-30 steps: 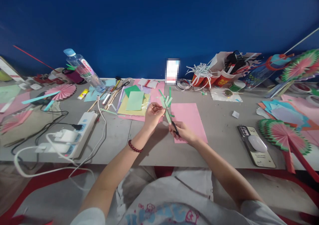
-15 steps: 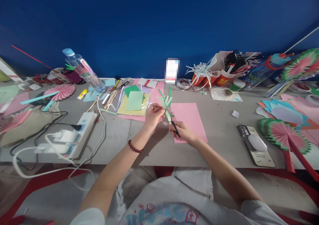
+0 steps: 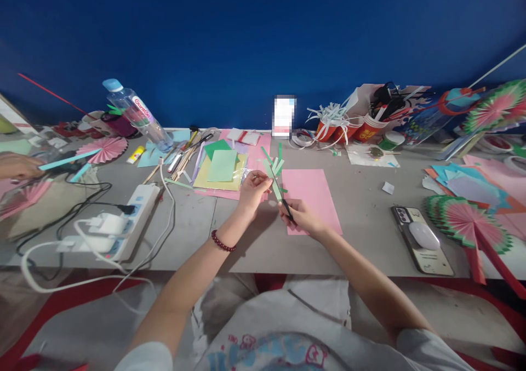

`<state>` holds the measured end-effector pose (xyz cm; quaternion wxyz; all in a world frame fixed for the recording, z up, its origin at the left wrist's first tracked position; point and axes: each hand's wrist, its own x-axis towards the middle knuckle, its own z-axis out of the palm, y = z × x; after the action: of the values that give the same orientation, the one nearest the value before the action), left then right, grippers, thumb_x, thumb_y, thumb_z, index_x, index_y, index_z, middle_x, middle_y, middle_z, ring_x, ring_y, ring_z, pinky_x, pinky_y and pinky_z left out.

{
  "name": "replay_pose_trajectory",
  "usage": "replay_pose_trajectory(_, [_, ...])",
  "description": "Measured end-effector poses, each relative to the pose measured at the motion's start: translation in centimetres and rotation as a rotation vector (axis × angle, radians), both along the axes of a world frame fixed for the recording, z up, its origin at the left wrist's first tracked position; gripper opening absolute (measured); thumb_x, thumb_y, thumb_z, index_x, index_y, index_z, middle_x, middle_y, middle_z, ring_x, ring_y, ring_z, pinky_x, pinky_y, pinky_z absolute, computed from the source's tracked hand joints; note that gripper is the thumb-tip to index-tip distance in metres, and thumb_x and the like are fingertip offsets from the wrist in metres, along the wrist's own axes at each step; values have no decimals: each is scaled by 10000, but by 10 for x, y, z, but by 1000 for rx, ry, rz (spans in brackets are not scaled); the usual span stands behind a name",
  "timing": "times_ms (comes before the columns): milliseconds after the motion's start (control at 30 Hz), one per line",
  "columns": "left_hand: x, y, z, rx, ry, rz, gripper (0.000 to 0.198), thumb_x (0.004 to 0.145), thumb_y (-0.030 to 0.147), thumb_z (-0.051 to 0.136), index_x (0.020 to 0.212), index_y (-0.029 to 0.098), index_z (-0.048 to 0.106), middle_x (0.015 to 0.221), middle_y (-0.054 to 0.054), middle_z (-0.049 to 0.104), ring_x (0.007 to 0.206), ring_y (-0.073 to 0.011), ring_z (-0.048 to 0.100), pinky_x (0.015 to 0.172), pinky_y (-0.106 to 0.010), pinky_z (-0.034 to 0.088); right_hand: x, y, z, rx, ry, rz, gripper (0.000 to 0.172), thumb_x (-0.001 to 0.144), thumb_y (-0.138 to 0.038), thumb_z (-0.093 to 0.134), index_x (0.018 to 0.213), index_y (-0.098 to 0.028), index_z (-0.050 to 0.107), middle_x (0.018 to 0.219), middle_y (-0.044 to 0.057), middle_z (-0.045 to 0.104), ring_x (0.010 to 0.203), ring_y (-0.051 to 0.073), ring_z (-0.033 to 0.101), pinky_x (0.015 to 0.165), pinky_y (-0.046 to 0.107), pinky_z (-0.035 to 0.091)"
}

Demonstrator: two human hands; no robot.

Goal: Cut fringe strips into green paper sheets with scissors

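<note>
Above the table, my left hand (image 3: 255, 187) pinches a light green paper strip (image 3: 272, 175) between thumb and fingertips. My right hand (image 3: 303, 216) is closed around the black handle of a pair of scissors (image 3: 288, 210), whose blades point up along the strip toward my left fingers. Several short green strips lie just beyond the fingertips. Partly under my right hand is a pink sheet of paper (image 3: 314, 195). Left of my left hand, a pale green sheet (image 3: 222, 166) tops a stack of coloured paper.
At the far left, another person's hand (image 3: 18, 166) is by a pink folded-paper fan (image 3: 107, 150) with blue strips. A power strip (image 3: 137, 220) with cables, a tilted bottle (image 3: 142, 113), red paper cups (image 3: 369, 130), a phone (image 3: 429, 256) and pink-green fans (image 3: 472, 223) surround the work area.
Another person's hand has come into view at the far left, and the pink fan there has shifted slightly right. My own hands, the strip and the scissors hardly differ.
</note>
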<state>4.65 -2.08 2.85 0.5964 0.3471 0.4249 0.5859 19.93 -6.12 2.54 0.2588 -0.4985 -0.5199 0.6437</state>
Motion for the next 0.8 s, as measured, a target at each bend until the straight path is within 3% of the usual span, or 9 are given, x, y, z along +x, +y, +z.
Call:
replay_pose_trajectory(367, [0,2,-6,17,-12,30,296,571,196,733,791,174,536,688,38,595,600,-68,565,541,-182,471,-1,-2,7,-17,24,10,502,735,-660,582,690,-166,505,496,-39,495,372,51,392,358,182,253])
replay_pose_trajectory(800, [-1,2,-5,42,3,17,322,577,249,783,774,175,539,671,45,560,562,-58,536,548,-192,478,0,-1,2,9,-15,5,468,765,-629,564,681,-172,504,490,-41,494,359,51,375,339,173,243])
